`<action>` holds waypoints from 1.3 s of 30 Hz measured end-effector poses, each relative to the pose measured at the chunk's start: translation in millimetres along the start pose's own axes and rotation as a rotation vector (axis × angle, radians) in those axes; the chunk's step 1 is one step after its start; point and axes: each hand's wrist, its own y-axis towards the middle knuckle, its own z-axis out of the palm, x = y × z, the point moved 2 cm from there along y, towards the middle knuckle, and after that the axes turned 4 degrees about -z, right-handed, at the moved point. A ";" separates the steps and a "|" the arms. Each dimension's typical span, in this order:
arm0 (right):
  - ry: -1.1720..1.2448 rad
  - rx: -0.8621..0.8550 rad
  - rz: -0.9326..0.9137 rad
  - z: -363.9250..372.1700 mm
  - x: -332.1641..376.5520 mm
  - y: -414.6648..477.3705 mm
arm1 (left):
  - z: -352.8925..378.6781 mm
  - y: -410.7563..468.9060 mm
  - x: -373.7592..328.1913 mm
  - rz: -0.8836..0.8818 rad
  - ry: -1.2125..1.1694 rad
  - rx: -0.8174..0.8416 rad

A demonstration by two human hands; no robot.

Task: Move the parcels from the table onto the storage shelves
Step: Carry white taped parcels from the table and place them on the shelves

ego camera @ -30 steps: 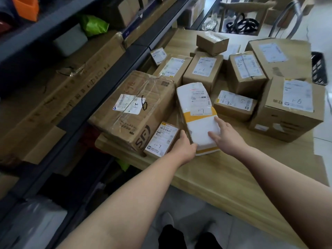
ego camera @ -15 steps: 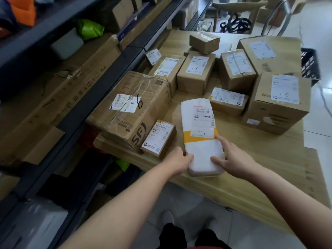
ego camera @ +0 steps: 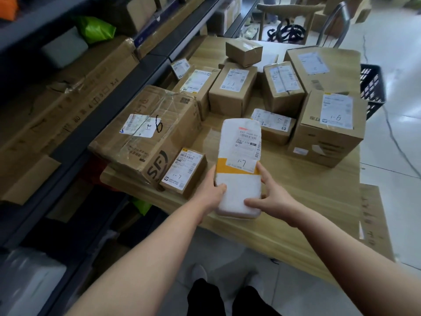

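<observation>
White parcel (ego camera: pixel 239 160) gripped between left hand (ego camera: pixel 210 190) and right hand (ego camera: pixel 272 197).

white parcel (ego camera: pixel 239 169): underside hidden, small label print unreadable | storage shelves (ego camera: pixel 68 124): cut off left and top | both forearms: cut off below

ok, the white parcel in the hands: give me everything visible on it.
The white parcel is a long, flat, soft-looking padded pack with rounded corners, seemingly foam wrap. A yellow tape band crosses its middle. A printed label with barcodes covers the far half, with "1-7" handwritten near the band. The left hand and right hand grip its near end from either side. It lies lengthwise away from the person above the table; whether its far end rests there is unclear.
</observation>
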 end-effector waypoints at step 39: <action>-0.478 0.862 -0.689 373.0 83.0 -319.5 | -63.0 -512.3 327.7 -0.226 -0.661 -1.041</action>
